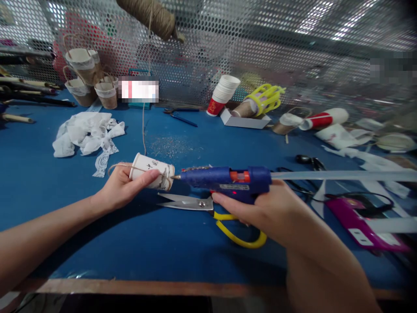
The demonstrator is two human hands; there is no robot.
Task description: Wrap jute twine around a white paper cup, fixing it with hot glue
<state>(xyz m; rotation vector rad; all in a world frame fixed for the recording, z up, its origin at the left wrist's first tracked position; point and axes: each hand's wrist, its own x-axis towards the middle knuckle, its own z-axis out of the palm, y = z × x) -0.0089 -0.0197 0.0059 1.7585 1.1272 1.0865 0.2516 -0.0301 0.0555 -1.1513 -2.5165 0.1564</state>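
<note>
My left hand (pixel 125 184) is closed around a white paper cup (pixel 148 167), which lies on its side with its base toward the right. A strand of twine (pixel 143 126) runs down from above and passes along the cup under my thumb. In my right hand (pixel 260 204) is a blue hot glue gun (pixel 215 179) with a long clear glue stick in its back. The gun's metal nozzle meets the twine near the cup's base. Beneath the gun lie scissors (pixel 202 204) with yellow handles, their blades slightly apart.
A twine spool (pixel 150 15) hangs on the perforated metal screen. White lace (pixel 86 132) is heaped at left, near several twine-covered cups (pixel 107 91). Stacked paper cups (pixel 224 93), pliers (pixel 182 117) and a small white box (pixel 246 119) stand behind. A purple power strip (pixel 355 221) lies right.
</note>
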